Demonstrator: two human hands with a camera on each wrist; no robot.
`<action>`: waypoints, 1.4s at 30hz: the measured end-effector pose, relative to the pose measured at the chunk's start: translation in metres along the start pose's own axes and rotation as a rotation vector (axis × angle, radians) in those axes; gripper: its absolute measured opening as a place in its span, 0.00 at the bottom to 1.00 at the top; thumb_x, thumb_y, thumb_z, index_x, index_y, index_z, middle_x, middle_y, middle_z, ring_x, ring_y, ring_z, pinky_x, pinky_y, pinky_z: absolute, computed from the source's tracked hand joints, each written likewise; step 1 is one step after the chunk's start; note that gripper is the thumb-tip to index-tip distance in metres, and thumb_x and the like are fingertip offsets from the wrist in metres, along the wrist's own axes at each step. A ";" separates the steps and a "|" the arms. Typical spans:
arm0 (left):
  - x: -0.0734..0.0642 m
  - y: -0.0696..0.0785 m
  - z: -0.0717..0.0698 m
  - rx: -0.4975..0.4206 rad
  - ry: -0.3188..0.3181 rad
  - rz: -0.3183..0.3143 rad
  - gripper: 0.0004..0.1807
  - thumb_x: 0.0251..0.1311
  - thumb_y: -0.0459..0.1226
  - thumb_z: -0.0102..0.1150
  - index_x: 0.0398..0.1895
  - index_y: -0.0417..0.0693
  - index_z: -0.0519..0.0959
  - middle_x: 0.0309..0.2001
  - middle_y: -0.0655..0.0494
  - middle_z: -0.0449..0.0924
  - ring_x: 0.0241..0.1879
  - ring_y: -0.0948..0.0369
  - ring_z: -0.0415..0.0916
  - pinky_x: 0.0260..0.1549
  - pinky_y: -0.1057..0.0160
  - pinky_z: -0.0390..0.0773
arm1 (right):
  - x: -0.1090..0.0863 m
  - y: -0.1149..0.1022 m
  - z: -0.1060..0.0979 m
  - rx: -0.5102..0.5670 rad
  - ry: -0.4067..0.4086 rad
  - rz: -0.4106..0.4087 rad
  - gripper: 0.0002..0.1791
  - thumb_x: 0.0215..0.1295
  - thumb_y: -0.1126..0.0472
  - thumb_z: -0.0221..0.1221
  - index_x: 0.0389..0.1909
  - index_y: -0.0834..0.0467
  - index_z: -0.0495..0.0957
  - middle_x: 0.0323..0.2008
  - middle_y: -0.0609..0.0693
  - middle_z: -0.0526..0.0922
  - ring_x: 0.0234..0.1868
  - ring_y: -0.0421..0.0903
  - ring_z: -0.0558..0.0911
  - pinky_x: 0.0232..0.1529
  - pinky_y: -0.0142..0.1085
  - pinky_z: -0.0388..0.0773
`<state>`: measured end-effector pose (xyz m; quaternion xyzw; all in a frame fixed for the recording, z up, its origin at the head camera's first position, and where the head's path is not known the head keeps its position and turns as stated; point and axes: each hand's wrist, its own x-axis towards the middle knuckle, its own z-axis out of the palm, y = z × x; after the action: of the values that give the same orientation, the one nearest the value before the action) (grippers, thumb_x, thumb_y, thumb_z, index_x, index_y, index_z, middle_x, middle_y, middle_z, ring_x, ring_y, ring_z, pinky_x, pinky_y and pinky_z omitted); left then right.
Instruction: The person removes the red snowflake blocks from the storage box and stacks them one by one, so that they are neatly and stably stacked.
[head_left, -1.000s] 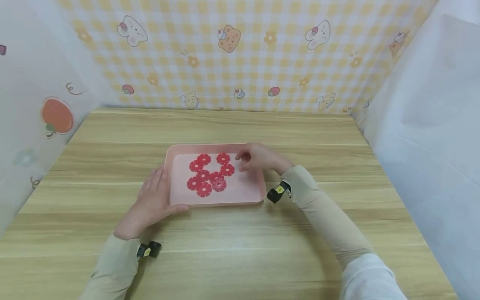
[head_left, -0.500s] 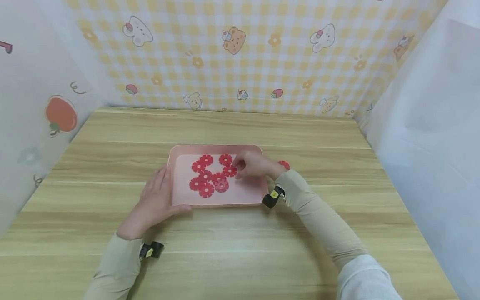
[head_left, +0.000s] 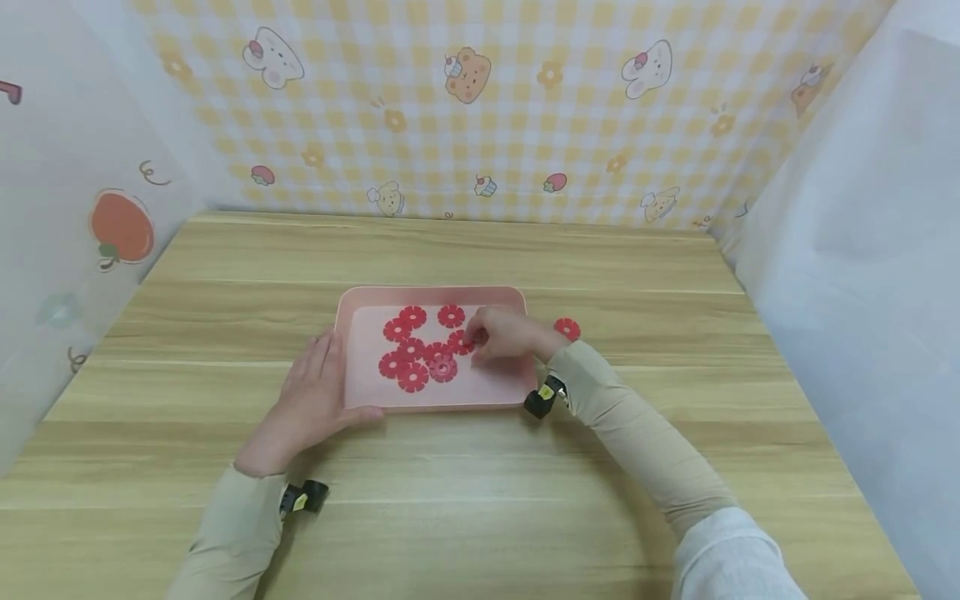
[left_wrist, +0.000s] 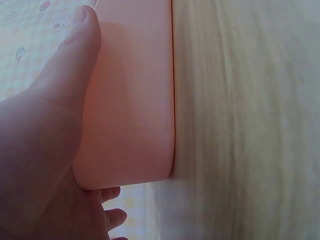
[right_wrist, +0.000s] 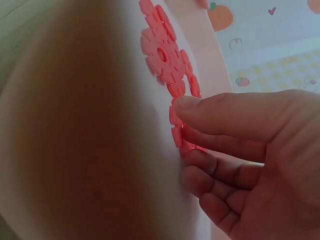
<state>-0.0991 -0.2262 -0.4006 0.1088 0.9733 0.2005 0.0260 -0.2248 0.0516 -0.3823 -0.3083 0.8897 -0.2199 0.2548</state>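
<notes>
One red disc (head_left: pixel 567 329) lies on the desk (head_left: pixel 480 500); the other discs (head_left: pixel 405 373) sit in the pink tray (head_left: pixel 495 387). The right hand (head_left: pixel 506 333) pinches one there (the left hand (head_left: pixel 309 392), fingers straight, touches the tray).

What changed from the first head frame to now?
The right hand moved slightly left and lower in the head view; its fingertips are now at a red disc, grip unclear. A loose disc on the table came into sight beyond the wrist. Unchanged: left hand against the pink tray.
</notes>
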 end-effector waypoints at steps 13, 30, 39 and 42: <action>0.000 0.000 -0.001 -0.011 -0.010 -0.010 0.69 0.40 0.57 0.73 0.71 0.27 0.40 0.70 0.30 0.47 0.69 0.37 0.45 0.67 0.35 0.47 | -0.009 -0.001 -0.004 0.012 0.027 -0.045 0.12 0.55 0.63 0.68 0.41 0.58 0.83 0.37 0.49 0.82 0.37 0.44 0.76 0.42 0.31 0.76; -0.003 -0.001 0.000 -0.034 -0.025 -0.024 0.69 0.41 0.59 0.72 0.72 0.28 0.39 0.72 0.31 0.44 0.70 0.37 0.43 0.68 0.34 0.45 | 0.007 -0.017 -0.014 -0.057 0.034 0.032 0.15 0.54 0.58 0.69 0.43 0.52 0.81 0.36 0.47 0.78 0.41 0.46 0.75 0.44 0.35 0.74; -0.003 0.000 0.001 -0.029 -0.033 -0.041 0.69 0.41 0.58 0.72 0.72 0.28 0.39 0.72 0.30 0.43 0.70 0.36 0.42 0.67 0.34 0.45 | 0.014 -0.013 -0.004 -0.055 0.035 0.011 0.22 0.51 0.59 0.72 0.46 0.57 0.78 0.38 0.49 0.77 0.41 0.46 0.74 0.44 0.33 0.76; -0.003 0.000 0.000 -0.028 -0.027 -0.038 0.69 0.41 0.57 0.72 0.72 0.28 0.39 0.71 0.30 0.44 0.70 0.36 0.43 0.67 0.34 0.46 | 0.016 -0.014 -0.003 -0.065 0.028 0.009 0.22 0.50 0.59 0.72 0.47 0.57 0.77 0.39 0.48 0.78 0.41 0.46 0.74 0.45 0.32 0.76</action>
<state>-0.0964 -0.2266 -0.4003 0.0927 0.9718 0.2123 0.0444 -0.2319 0.0316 -0.3774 -0.3092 0.9013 -0.1941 0.2333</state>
